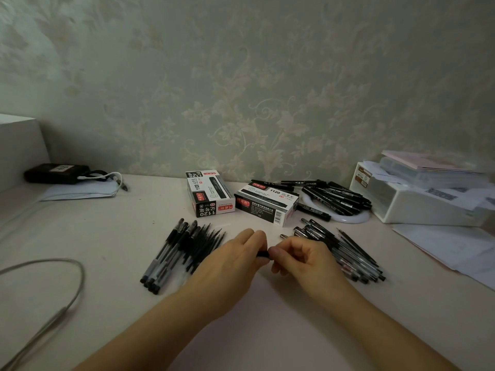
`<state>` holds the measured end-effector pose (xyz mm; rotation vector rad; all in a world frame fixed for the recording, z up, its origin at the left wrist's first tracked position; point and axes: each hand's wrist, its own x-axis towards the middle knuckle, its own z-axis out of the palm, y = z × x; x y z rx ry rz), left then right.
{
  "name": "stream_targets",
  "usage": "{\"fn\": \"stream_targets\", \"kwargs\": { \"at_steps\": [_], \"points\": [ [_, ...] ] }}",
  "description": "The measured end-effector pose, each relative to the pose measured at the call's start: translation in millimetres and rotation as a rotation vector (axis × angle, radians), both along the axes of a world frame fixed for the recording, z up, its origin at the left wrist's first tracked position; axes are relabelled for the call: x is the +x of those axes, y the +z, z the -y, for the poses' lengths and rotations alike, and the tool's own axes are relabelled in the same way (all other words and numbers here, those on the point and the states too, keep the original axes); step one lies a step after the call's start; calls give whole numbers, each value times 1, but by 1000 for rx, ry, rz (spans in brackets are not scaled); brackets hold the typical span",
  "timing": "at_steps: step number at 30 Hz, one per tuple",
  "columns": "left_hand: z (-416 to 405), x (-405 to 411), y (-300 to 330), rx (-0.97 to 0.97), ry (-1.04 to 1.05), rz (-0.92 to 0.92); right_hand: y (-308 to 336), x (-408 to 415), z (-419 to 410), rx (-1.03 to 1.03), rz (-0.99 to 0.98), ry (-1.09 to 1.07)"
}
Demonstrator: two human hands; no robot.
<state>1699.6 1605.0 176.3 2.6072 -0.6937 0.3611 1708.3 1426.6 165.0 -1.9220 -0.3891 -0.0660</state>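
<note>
My left hand and my right hand meet at the middle of the white desk. Between their fingertips sits a small black pen part, pinched from both sides; most of it is hidden by the fingers. A pile of black gel pens lies just left of my left hand. A second pile of pens lies to the right, behind my right hand.
Two marker boxes marked 1120 stand behind the hands. Black markers are heaped on a white ring at the back right, beside a white storage box and papers. A grey cable loops at left; a black device sits back left.
</note>
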Motion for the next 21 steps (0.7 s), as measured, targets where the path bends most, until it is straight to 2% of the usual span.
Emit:
{"fn": "stream_targets", "kwargs": {
  "at_steps": [14,21],
  "points": [
    [-1,2,-2,-27,8,-50,0,1,1,87,12,-34],
    [0,-2,-1,-31,2,-37,-2,1,2,35,10,-28]
  ]
}}
